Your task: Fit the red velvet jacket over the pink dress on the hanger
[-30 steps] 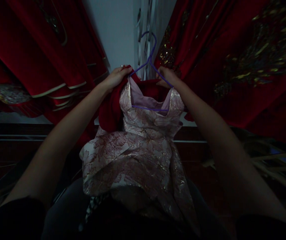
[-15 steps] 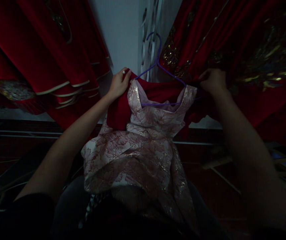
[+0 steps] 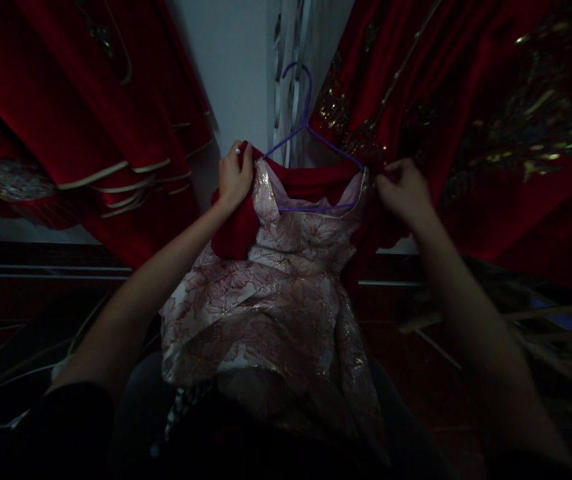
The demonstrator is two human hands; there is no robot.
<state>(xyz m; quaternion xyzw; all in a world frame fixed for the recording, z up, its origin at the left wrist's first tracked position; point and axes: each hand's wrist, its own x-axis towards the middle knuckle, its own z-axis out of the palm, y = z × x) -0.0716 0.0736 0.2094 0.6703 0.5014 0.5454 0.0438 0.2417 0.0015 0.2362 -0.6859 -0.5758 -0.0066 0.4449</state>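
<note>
A pale pink dress (image 3: 286,300) with a shiny floral pattern lies over my lap, its straps on a purple hanger (image 3: 307,120). Behind its neckline and out past both straps spreads a red garment (image 3: 236,230). My left hand (image 3: 235,177), wearing a ring, pinches the red garment by the left strap. Beyond the right strap, my right hand (image 3: 406,190) is closed with its fingers pinched on the red cloth. The hanger's hook stands free, pointing up and away from me.
Red gowns with pale edging (image 3: 131,133) hang at the left. On the right hang red gowns with gold sequins (image 3: 541,133). A white wall (image 3: 221,67) and looped metalwork (image 3: 286,87) stand between them. Light wooden bars (image 3: 561,313) lie at the lower right.
My right hand has come inward, closer to the right strap, and the red cloth there is less stretched. The left hand still pinches the garment. The view has shifted slightly.
</note>
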